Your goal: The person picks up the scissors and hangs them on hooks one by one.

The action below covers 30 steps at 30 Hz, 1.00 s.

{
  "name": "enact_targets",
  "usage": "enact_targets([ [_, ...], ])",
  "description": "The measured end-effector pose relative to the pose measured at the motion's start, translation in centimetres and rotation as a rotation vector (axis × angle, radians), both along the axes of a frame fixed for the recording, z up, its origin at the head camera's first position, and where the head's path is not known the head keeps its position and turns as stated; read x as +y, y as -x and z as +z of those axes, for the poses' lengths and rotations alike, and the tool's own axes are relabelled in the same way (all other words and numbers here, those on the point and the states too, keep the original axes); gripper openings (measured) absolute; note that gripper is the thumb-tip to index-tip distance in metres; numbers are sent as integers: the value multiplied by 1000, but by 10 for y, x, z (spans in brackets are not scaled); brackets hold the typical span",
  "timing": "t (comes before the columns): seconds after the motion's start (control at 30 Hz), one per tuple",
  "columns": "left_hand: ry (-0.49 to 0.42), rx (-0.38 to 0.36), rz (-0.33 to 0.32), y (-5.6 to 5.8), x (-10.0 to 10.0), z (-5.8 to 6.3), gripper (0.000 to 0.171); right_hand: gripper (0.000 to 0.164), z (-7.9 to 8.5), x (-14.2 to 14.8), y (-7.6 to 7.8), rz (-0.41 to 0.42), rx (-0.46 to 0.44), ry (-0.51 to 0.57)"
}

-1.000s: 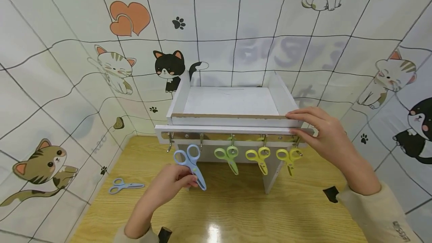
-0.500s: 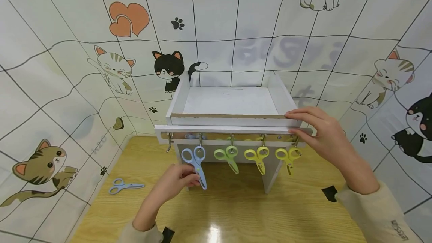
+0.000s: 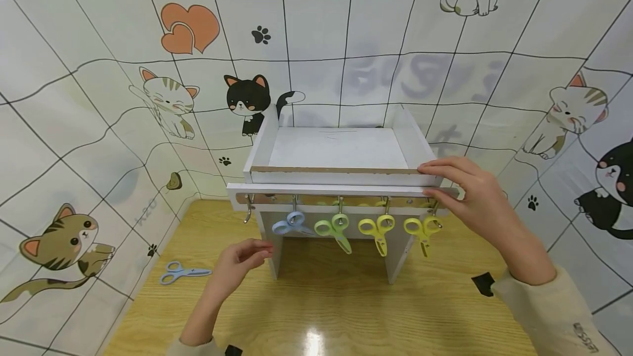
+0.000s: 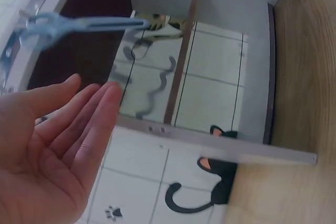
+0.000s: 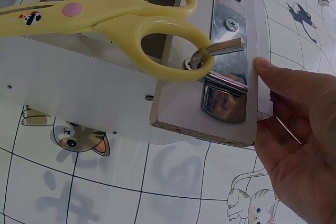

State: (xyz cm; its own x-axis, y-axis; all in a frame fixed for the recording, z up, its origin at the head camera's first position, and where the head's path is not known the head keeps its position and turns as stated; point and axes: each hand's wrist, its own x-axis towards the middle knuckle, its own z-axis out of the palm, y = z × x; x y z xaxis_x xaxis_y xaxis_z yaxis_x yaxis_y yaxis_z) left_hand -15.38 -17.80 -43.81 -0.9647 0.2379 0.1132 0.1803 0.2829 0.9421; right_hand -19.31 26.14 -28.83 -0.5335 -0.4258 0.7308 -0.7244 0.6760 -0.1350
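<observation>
My left hand (image 3: 239,262) is held with its fingers loosely extended and nothing in them, just below and left of a pair of blue scissors (image 3: 295,220). Those scissors hang by a finger loop from the second hook on the white shelf (image 3: 316,189), their blades swung out to the side. In the left wrist view the open palm (image 4: 47,166) is apart from them. At the shelf's right end my right hand (image 3: 479,196) grips the edge, thumb on the hook board and fingers on the upper rim. Near it hang yellow scissors (image 5: 118,22) with a pink pivot.
Green scissors (image 3: 336,229) and another yellow pair (image 3: 379,228) hang between the blue and right-end pairs. The far-left metal hook (image 3: 249,210) carries nothing. More blue scissors (image 3: 198,272) lie on the wooden table (image 3: 336,317) at left. A cat-print sheet (image 3: 316,26) stands behind.
My left hand brought the blue scissors right onto the second hook, then let go and drew back left. The scissors have swung sideways. My right hand stays on the shelf.
</observation>
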Motion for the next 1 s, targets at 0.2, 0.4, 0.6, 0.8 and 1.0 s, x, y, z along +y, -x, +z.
enact_targets([
  [0.2, -169, -8, 173, -2, -31, -13, 38, 60, -1, 1, 1, 10, 6, 10],
  [0.4, -430, -159, 285, -6, -73, -31, 40, 60, -1, 1, 0, -5, 0, 5],
  [0.6, -785, -329, 249, -13, -116, -61, 40, 58, -1, 0, -1, -19, -5, -1],
  [0.8, -1018, -592, 443, -17, -147, -91, 48, 60, -1, 1, 0, -10, -5, 7],
  [1.0, -877, -730, 531, -16, -172, -118, 46, 61, -1, 1, 0, -4, -7, 19],
])
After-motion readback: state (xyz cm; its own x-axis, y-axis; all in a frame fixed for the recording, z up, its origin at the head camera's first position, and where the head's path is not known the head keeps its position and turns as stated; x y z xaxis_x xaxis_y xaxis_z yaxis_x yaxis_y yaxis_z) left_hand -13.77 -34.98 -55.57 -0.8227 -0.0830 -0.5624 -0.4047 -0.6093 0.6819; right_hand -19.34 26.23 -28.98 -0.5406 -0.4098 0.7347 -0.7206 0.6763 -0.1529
